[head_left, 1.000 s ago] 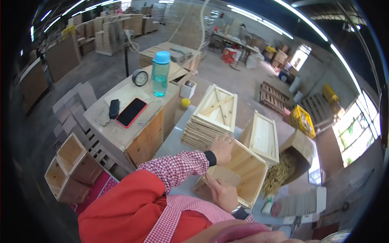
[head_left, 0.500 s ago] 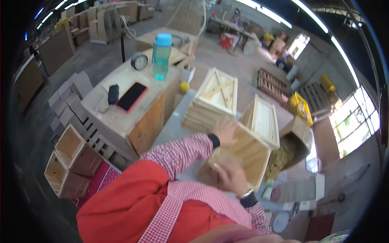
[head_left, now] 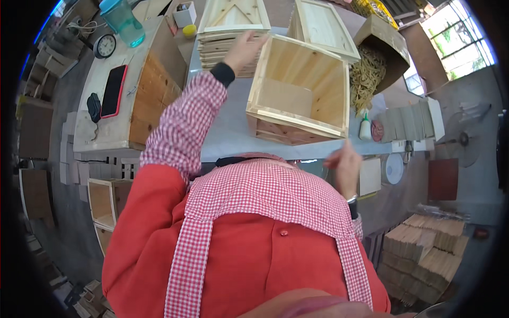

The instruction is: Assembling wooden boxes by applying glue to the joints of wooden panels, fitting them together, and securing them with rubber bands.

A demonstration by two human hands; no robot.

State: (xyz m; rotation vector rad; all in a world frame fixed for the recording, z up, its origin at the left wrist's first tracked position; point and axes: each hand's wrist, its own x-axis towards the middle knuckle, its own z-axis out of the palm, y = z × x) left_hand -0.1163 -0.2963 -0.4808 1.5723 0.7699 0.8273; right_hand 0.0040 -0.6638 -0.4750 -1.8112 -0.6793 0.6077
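Note:
An open-topped pale wooden box [head_left: 299, 139] stands tilted toward me on the grey-blue worktable [head_left: 225, 135], its inside showing. My left hand [head_left: 245, 51] is at its far left corner, fingers stretched along the rim; whether they press on it I cannot tell. By the near right corner is my right hand [head_left: 345, 164], slightly blurred, with the index finger pointing up at the corner and the thumb apart. Neither hand visibly grips anything. Behind my left hand rises a stack of wooden panels [head_left: 225, 45], the top one with crossed slats.
More framed panels [head_left: 324, 29] lean behind the box. A carton [head_left: 384, 47] spills wood shavings [head_left: 366, 79] at the right, near a small white bottle [head_left: 365, 129] and grey sheets [head_left: 408, 122]. On the left cabinet are a phone [head_left: 113, 91], a clock [head_left: 104, 46] and a blue bottle [head_left: 123, 24].
My view has swung down toward the table. My right hand has left the inside of the box for its near right corner. My left hand has shifted to the far left corner.

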